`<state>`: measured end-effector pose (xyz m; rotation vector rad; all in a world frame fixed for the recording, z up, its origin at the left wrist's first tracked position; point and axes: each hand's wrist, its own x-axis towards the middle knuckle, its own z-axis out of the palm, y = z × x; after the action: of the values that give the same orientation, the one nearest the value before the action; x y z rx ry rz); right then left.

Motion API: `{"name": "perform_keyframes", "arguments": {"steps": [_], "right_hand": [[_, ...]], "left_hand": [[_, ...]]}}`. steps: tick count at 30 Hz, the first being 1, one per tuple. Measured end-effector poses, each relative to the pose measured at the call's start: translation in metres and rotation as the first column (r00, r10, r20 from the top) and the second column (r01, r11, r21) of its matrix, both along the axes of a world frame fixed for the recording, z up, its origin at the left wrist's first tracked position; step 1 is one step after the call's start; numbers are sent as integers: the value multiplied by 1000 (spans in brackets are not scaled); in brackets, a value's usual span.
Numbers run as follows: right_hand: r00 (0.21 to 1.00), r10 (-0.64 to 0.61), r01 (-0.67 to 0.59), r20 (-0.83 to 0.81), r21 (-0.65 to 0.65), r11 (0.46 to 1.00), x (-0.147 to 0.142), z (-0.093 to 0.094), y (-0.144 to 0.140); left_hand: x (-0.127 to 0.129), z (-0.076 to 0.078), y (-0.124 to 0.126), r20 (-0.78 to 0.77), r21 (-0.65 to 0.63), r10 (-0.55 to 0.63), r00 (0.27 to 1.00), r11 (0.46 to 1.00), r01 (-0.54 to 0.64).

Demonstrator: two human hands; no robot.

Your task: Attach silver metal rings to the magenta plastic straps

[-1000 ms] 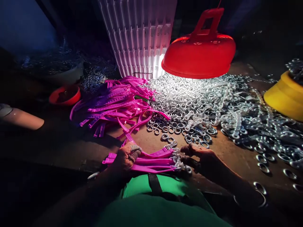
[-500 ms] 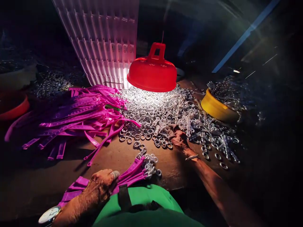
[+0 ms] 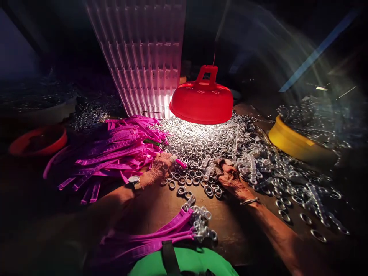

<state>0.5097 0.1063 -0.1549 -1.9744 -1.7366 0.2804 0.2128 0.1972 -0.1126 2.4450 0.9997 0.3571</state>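
Observation:
My left hand, with a watch on its wrist, is closed on a magenta plastic strap at the right edge of the strap pile. The strap's end pokes out past the fingertips. My right hand reaches into the heap of silver rings. Its fingers are curled together among the rings, and what they pinch is hidden. Nearest me lies a bundle of magenta straps with rings and whitish end pieces attached at the right end.
A red lamp hangs low over the rings, before a ribbed translucent panel. A yellow tub stands at right among chain-like strips. At left sits an orange-red basin. Green cloth covers my lap.
My left hand has left the near bundle and moved forward to the strap pile, closing on a strap. My right hand stays among the rings. The view has shifted left.

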Motion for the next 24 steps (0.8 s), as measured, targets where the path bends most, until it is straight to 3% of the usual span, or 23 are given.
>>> {"name": "perform_keyframes", "arguments": {"steps": [4, 7, 12, 16, 19, 22, 24], "right_hand": [[985, -13, 14, -170, 4, 1000, 4, 0, -2], [941, -51, 57, -334, 9, 998, 13, -7, -4], [900, -86, 123, -427, 61, 991, 11, -9, -10], [873, 2, 45, -489, 85, 995, -13, 9, -15], [862, 91, -30, -499, 129, 991, -34, 25, -17], [862, 165, -85, -480, 184, 979, -61, 38, -19], [819, 206, -130, -536, 175, 976, -85, 46, -22]], "left_hand": [[23, -5, 26, -15, -66, 5, 1000, 998, -6], [27, -9, 35, 27, -227, 89, 996, 971, -80], [15, -14, 35, 145, -564, 182, 973, 823, -70], [5, -13, 28, 196, -666, 217, 956, 745, -32], [4, -3, 16, 199, -637, 265, 943, 767, -81], [9, 14, -11, 237, -522, 270, 933, 845, -112], [11, 22, -34, 284, -438, 229, 931, 895, -87]]}}
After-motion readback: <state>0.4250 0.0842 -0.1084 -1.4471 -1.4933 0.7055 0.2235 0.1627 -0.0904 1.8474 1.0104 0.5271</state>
